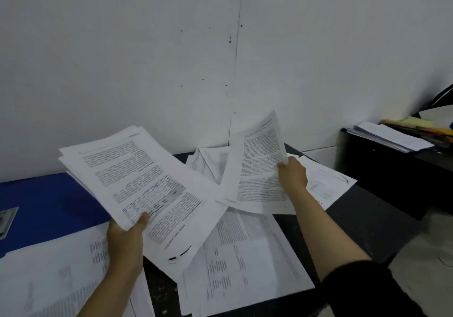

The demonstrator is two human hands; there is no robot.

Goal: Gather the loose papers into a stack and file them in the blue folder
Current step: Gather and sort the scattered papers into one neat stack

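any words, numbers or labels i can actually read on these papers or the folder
None can be quoted; all print is too blurred.
Sheaf in left hand: paragraphs and a table, unreadable.
Sheet in right hand: dense paragraphs, unreadable.
Papers on the desk: columns of print, unreadable.
Blue folder: no text; its small metal plate shows nothing legible.

The light is dim, cool and even, leaving the wall [122, 47] grey with no glare. Print on the sheets near the left hand [126, 233] and right hand [293, 174] is smeared beyond reading. Soft shadow darkens the corner beyond the right hand. Wide-angle bending curves the desk [362, 218] edges.
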